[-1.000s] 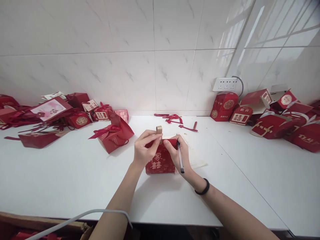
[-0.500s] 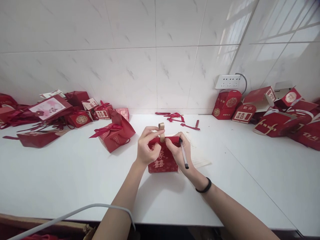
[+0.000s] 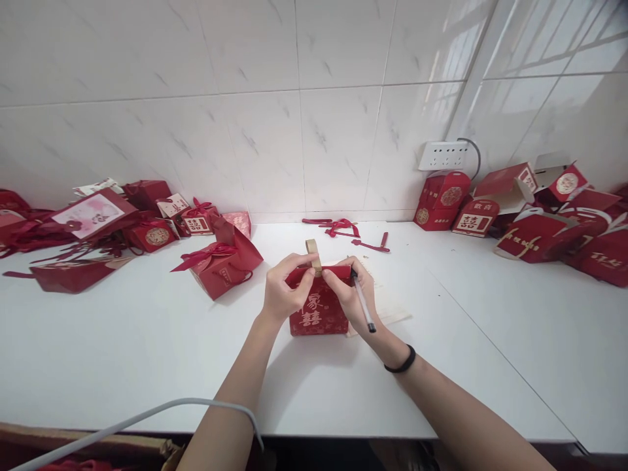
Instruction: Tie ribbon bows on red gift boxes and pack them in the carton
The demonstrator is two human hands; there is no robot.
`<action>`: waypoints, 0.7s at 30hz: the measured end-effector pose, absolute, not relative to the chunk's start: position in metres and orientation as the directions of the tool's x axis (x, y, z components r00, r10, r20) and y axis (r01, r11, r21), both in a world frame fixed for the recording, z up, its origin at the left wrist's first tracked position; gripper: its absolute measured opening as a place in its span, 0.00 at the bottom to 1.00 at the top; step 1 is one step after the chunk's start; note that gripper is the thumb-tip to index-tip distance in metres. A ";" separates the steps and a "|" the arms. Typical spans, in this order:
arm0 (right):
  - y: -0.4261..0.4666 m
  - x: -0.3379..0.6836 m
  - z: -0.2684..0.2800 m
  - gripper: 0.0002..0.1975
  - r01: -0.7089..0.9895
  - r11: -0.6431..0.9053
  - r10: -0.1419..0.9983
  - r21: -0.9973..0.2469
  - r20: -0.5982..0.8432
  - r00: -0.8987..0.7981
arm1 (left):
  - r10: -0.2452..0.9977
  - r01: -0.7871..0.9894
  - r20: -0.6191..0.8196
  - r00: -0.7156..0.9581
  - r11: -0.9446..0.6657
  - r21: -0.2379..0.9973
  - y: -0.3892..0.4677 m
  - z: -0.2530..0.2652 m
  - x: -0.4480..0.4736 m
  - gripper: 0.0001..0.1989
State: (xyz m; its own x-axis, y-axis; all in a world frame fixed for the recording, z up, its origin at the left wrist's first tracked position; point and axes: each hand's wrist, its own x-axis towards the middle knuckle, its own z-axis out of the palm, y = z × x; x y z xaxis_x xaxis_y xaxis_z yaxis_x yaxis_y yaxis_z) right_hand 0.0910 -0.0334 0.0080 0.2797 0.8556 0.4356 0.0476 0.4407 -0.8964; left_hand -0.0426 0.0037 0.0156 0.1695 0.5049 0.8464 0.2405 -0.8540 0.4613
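Observation:
A red gift box (image 3: 324, 320) with pale printed characters stands upright on the white table between my hands. A gold ribbon strip (image 3: 311, 246) rises in a curl from the box's top edge. My left hand (image 3: 284, 288) is closed, pinching the strip's lower part against the box between thumb and index finger. Gripping the top right of the box is my right hand (image 3: 354, 297), its thumb beside the strip and its other fingers behind the box, mostly hidden. A clear pen (image 3: 364, 304) with black ends is tucked in that same hand.
Pale paper (image 3: 390, 307) lies behind my right hand. A red box with a bow (image 3: 220, 268) sits to the left, red strips (image 3: 343, 227) lie near the wall, and more boxes (image 3: 534, 235) are piled right. A grey cable (image 3: 161, 407) crosses my left forearm.
My left thumb has moved up to the box's top edge, pressing the gold strip's base beside my right thumb. More of the printed front shows. The view has shifted slightly.

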 end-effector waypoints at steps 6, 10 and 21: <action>-0.029 0.091 0.007 0.15 0.049 0.437 0.857 -0.898 0.433 0.279 | 0.545 0.248 0.830 0.116 -0.825 0.507 0.005 0.013 -0.042 0.10; -0.027 0.092 0.000 0.15 0.081 0.436 0.857 -0.896 0.441 0.267 | 0.612 0.166 0.788 0.072 -0.786 0.595 0.011 0.003 -0.040 0.18; -0.019 0.114 -0.019 0.23 0.228 0.328 0.889 -0.917 0.381 0.254 | 0.799 0.331 0.590 0.114 -0.591 0.736 0.005 -0.040 -0.041 0.09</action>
State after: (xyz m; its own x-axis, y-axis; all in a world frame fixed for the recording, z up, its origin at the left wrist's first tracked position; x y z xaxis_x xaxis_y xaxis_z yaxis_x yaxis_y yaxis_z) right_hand 0.1145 -0.0188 -0.0189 0.2543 0.8889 0.3812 0.2285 0.3278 -0.9167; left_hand -0.0407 0.0045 -0.0400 0.1142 0.7991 0.5903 0.3312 -0.5908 0.7357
